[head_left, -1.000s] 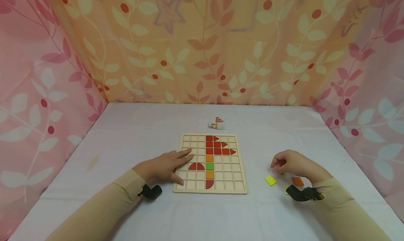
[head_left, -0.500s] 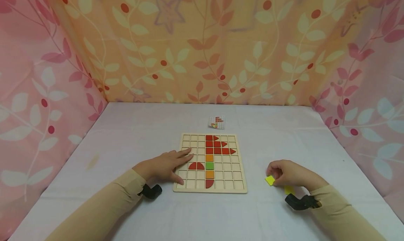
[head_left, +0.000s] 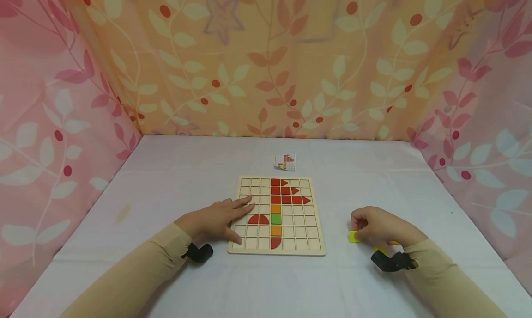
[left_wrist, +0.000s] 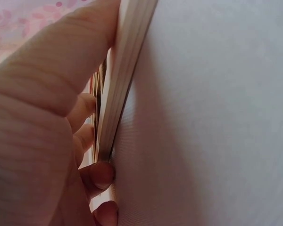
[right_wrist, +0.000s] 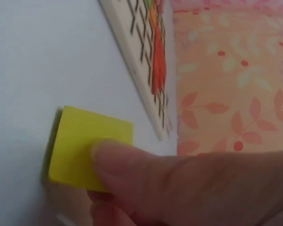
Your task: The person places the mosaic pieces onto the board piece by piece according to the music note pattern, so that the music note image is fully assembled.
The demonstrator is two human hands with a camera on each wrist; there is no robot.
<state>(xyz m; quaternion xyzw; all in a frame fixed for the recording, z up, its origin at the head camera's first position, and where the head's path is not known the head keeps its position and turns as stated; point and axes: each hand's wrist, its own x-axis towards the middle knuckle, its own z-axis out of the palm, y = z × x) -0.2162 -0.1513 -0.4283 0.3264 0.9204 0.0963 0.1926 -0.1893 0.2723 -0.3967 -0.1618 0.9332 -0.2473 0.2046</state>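
A wooden grid board [head_left: 297, 252] lies on the white table. Red squares and triangles [head_left: 287, 199] form three rows on it; below them, one column holds an orange square [head_left: 276, 209], a green square [head_left: 276, 219], another orange square [head_left: 276, 230] and a red quarter-circle [head_left: 275, 242]. Two more red quarter-circles [head_left: 258, 219] make a half-disc to the left. My left hand [head_left: 216, 218] rests on the board's left side, fingers spread, thumb on the near corner area. To the right of the board, my right hand [head_left: 376, 226] pinches a yellow square tile [right_wrist: 75, 146], thumb on its face.
Behind the board lies a small picture card [head_left: 285, 162] with a coloured grid pattern. Under the right wrist are another yellow tile [head_left: 380, 250] and an orange tile [head_left: 393, 243], both partly hidden. Floral cloth [head_left: 266, 77] hangs around the table's back and sides.
My right hand has come left and nearer, from above the loose tiles to the yellow tile, which it now pinches and has turned slightly. The left hand and board have stayed still.
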